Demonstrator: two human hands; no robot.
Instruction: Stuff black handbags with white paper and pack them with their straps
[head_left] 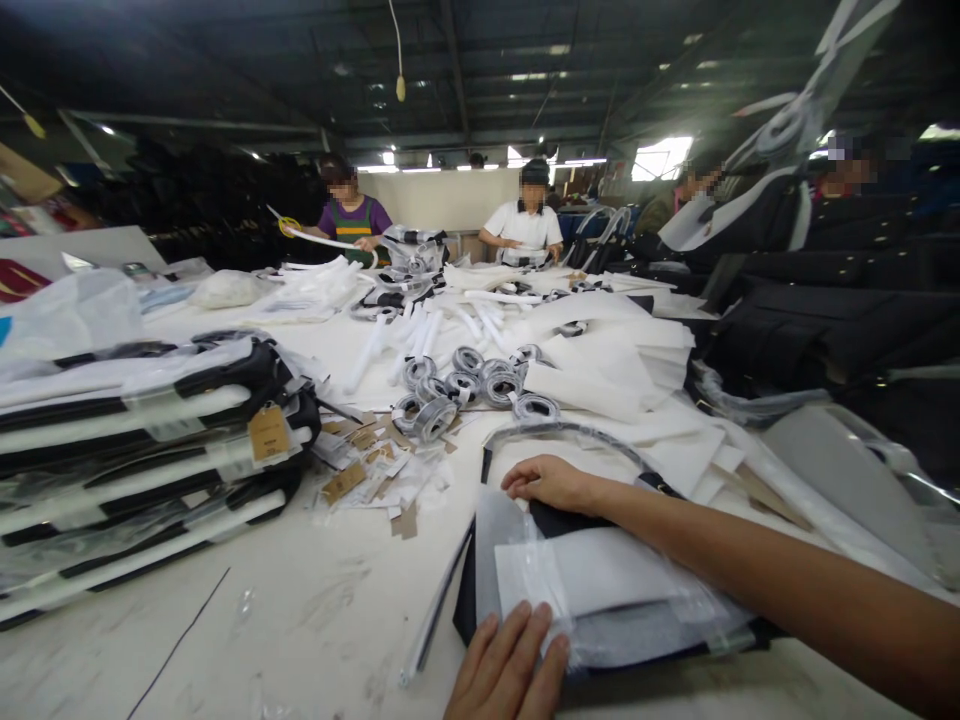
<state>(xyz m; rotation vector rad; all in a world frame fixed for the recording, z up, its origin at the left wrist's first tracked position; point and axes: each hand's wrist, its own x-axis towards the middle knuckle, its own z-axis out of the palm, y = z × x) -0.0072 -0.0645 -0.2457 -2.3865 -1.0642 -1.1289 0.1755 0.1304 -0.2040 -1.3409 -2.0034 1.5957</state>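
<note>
The left hand, fingers flat and open, rests on white wrapping, which light pressure could let slide. The right hand, fingers curled, grip unclear, could tear it by tugging. The black bag beneath lies near right on the table.

- The table was whitish and carried dark smudges.
- At nine o'clock, a stack of black bags stood on it.
- Around the centre lay wrapped coils.
- At three o'clock, white sheets were spread.
- At eight o'clock lay paper tags.
- At five o'clock there was a black bag.
</note>
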